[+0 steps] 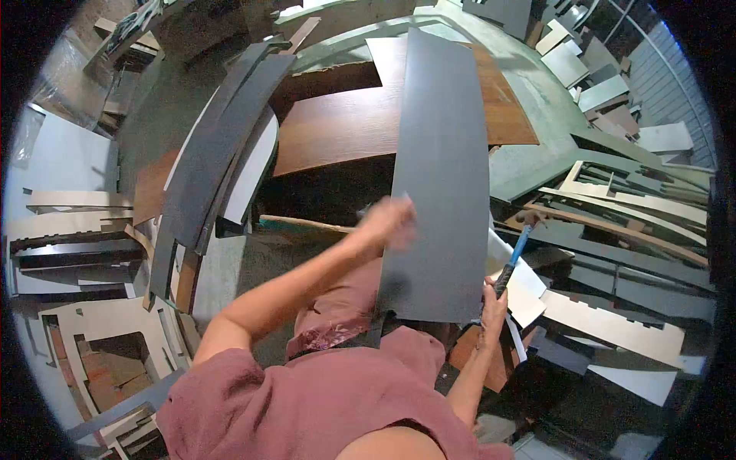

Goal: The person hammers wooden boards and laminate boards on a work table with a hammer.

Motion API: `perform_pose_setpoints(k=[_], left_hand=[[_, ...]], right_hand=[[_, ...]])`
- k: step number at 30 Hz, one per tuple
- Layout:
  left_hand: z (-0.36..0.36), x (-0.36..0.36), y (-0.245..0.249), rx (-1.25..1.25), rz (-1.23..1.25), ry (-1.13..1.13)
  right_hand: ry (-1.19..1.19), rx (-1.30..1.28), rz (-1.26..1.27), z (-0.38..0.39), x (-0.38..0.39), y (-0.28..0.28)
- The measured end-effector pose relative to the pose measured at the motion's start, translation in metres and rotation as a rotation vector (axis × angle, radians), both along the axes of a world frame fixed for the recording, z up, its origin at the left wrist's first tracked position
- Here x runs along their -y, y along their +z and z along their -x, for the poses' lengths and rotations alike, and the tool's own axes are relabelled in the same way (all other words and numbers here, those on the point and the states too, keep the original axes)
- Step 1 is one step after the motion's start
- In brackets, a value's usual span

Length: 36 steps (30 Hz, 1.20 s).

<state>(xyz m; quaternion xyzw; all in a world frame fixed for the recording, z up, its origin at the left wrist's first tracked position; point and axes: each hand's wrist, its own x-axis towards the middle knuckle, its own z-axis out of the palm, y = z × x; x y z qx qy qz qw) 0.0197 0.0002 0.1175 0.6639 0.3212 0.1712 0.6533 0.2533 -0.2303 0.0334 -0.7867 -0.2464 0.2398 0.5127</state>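
A long grey panel lies lengthwise in front of me, its near end close to my lap. Over its left edge is my left hand, smeared by motion, so its fingers do not show clearly. Beside the panel's near right edge, my right hand is closed around the dark grip of a hammer with a blue shaft. The hammer's head points up and away from me, to the right of the panel. Under the grey panel lies a brown wood-grain board.
Dark long boards are stacked on the left, against a white curved-edge piece. Offcuts and strips pile up on the right. A cream cut-out frame stands at lower left. Light panels lie at the far right.
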Motion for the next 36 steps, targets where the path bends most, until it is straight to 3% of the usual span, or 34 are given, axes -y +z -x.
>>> perform_pose_setpoints(k=[1,3,5,6,7,9,10,15,16,19,23,25,29,31,33,35,36], left_hand=[[-0.008,-0.036,-0.037,0.186,0.228,0.331],[-0.018,-0.059,-0.043,-0.037,0.166,0.590],[-0.039,-0.076,-0.093,-0.024,0.324,0.406],[-0.054,-0.078,-0.126,-0.002,0.129,0.412],[-0.063,-0.057,-0.104,0.008,0.068,0.622],[-0.066,-0.062,-0.123,0.111,0.279,0.606],[-0.069,-0.060,-0.129,0.120,0.279,0.613],[-0.068,-0.038,-0.120,0.168,0.336,0.757],[-0.072,-0.040,-0.145,0.279,0.437,0.763],[-0.074,-0.047,-0.188,0.245,0.364,0.765],[-0.061,-0.046,-0.169,0.291,0.509,0.690],[-0.055,-0.052,-0.146,0.143,0.574,0.618],[-0.045,-0.103,-0.113,0.074,0.139,0.742],[-0.042,-0.121,-0.114,-0.037,0.185,0.686],[-0.043,-0.120,-0.122,0.115,0.275,0.698],[-0.031,-0.100,-0.099,-0.177,0.228,0.508],[-0.031,-0.094,-0.106,-0.204,0.225,0.476]], right_hand=[[0.007,0.061,0.032,0.009,-0.005,0.004],[-0.041,0.078,0.039,0.017,-0.011,-0.004],[-0.098,0.175,0.193,0.013,-0.018,-0.021],[-0.107,0.103,0.243,0.021,-0.024,0.000],[-0.098,0.109,0.233,0.020,-0.027,-0.009],[-0.231,0.227,0.117,0.013,-0.027,-0.038],[-0.212,0.144,0.165,0.028,-0.034,0.002],[-0.186,0.229,0.160,-0.010,-0.033,-0.024],[-0.205,0.228,0.150,-0.018,-0.034,-0.029],[-0.208,0.249,0.175,-0.035,-0.044,-0.022],[-0.060,0.227,0.142,-0.058,-0.059,-0.007],[0.023,0.282,0.204,-0.070,-0.062,-0.008],[0.004,0.236,0.232,-0.076,-0.066,-0.005],[-0.010,0.287,0.249,-0.071,-0.065,0.003],[-0.027,0.343,0.257,-0.072,-0.065,0.007],[0.043,0.378,0.286,-0.084,-0.052,0.004],[0.052,0.369,0.281,-0.089,-0.044,0.004]])
